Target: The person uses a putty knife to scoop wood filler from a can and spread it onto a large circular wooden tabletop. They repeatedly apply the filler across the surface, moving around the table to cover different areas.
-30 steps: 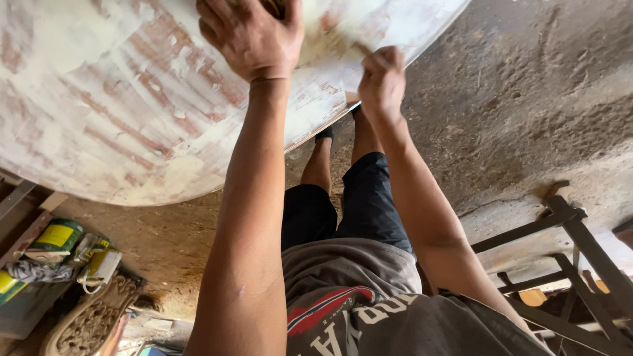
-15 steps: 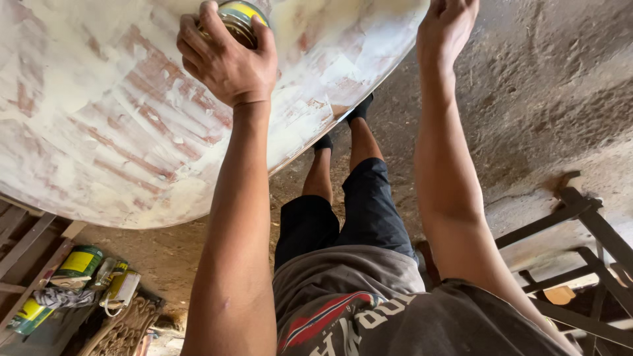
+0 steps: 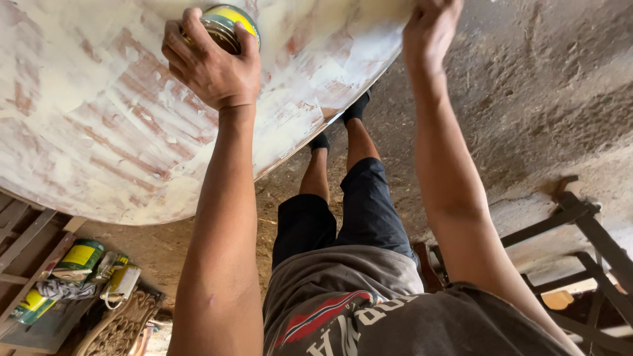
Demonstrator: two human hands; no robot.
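Head view, left hand (image 3: 211, 66) gripping round metal tin (image 3: 227, 26), right hand (image 3: 430, 29) pressing chalky (streaked) tabletop (image 3: 99, 132).

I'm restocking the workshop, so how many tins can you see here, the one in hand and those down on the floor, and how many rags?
Tin held in the left hand, on the round tabletop: 1
Tins on the floor at lower left: 3
Rags among them: 1
Total: 5

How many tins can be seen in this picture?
3: one tin in the left hand on the round tabletop, two green-and-yellow cans low left. More may be hidden.
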